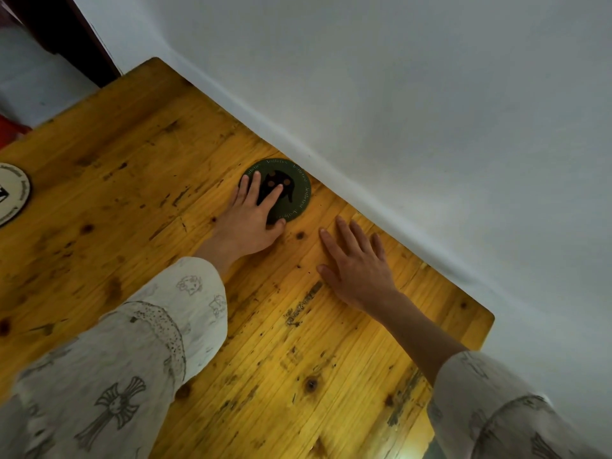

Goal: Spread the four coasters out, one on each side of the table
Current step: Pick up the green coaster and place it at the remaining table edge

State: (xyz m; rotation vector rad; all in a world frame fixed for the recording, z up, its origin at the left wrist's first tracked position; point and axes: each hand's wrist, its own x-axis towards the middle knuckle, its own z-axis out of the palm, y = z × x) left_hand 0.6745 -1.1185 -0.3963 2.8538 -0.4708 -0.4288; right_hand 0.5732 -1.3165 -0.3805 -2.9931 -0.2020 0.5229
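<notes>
A round dark green coaster with a black cat figure lies flat on the wooden table, close to the edge that runs along the wall. My left hand rests on it with fingers spread, pressing its near half. My right hand lies flat on the bare wood to the right of the coaster, fingers apart, holding nothing. A white round coaster with black print sits at the far left, partly cut off by the frame.
A white wall meets the table's far edge. The table's right end has a rounded corner. A dark door frame and something red stand beyond the left corner.
</notes>
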